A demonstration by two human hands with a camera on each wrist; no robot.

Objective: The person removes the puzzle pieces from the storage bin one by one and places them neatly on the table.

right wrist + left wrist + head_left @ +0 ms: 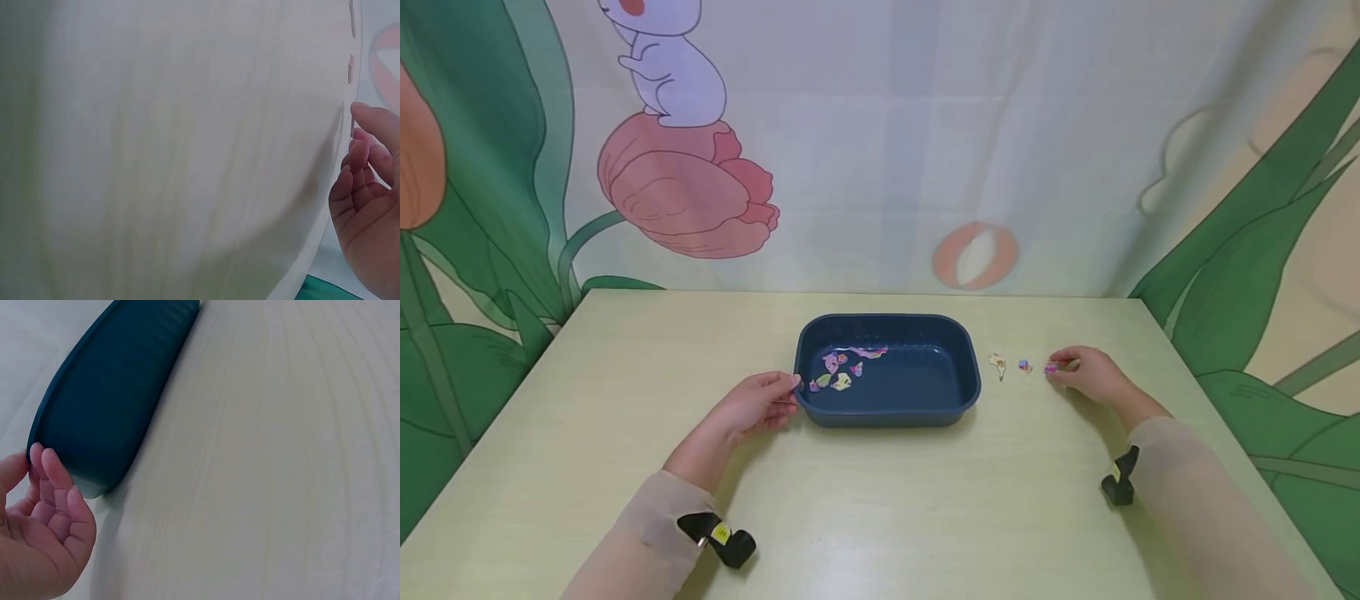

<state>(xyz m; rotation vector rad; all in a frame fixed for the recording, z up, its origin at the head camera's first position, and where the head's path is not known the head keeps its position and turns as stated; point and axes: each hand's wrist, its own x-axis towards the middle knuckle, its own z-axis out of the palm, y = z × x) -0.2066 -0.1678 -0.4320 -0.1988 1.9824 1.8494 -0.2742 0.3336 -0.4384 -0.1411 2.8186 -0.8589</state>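
Table (pixel 887 508): pale, faintly wood-grained. Tray (pixel 887 419): dark blue, smooth, rounded rectangle, holding colourful irregular pieces (pixel 842 382) toward its left. Left hand (pixel 758 406) clamps the tray's left end; steady pressure prevents sliding. Right hand (pixel 1093 375) pinches a pink-purple piece (pixel 1050 368) beyond two loose pieces (pixel 1024 365); fingertip grip suits small shapes. Whether it is lifted cannot be told.

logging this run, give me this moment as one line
left hand: grips tray rim | right hand: pinches pink piece | two more pieces: on table | several pieces: in tray
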